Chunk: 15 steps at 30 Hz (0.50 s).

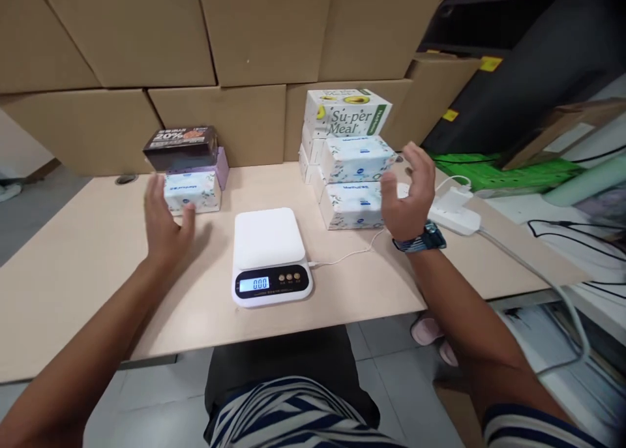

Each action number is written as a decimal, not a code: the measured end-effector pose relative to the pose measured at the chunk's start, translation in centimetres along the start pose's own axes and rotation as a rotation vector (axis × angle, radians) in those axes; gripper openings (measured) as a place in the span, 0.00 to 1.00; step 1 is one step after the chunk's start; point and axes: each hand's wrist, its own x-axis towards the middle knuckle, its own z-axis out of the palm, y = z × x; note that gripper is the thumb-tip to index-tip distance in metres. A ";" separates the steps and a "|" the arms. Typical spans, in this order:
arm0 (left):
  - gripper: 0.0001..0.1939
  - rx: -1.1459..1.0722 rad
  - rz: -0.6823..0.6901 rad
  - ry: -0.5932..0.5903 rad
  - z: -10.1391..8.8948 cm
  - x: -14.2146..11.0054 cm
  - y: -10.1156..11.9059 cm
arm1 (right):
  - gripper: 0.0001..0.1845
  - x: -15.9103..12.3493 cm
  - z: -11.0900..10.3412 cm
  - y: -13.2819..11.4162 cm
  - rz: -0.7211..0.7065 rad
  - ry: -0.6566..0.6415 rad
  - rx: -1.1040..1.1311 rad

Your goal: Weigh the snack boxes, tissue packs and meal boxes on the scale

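Note:
My left hand (167,223) is open, thumb apart from the fingers, in front of a white tissue pack (193,190) on the left. Behind that pack, a dark brown box (182,148) rests on a purple box (222,167). My right hand (409,197) is also open, beside two stacked tissue packs, the upper one (359,159) and the lower one (353,207); I cannot tell whether it touches them. Between my hands lies a white digital scale (270,239) with a bare plate, its lit display (254,284) reading 0.00.
Behind the tissue packs, a "Su-per Meal" box (349,113) tops a stack of white boxes. Large cartons (254,37) line the table's back. A cable (349,257) runs from the scale toward a power strip (457,218) on the right. A green crate (476,174) sits beyond.

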 end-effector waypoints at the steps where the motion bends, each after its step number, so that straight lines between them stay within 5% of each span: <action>1: 0.51 -0.085 0.056 -0.054 1.0 0.2 2.1 | 0.35 0.4 -0.2 2.0 0.158 0.083 0.050; 4: 0.57 -0.378 0.048 -0.343 5.4 1.6 9.7 | 0.39 1.4 -0.6 6.6 0.467 0.190 0.140; 8: 0.54 -0.582 -0.122 -0.596 11.0 4.4 18.6 | 0.41 1.9 -1.7 9.0 0.544 0.166 0.125; 11: 0.52 -0.601 -0.228 -0.621 13.2 5.6 21.3 | 0.46 1.7 -2.6 9.2 0.546 0.127 0.105; 15: 0.49 -0.567 -0.261 -0.686 15.0 5.0 21.0 | 0.47 0.6 -2.3 8.7 0.516 0.079 0.043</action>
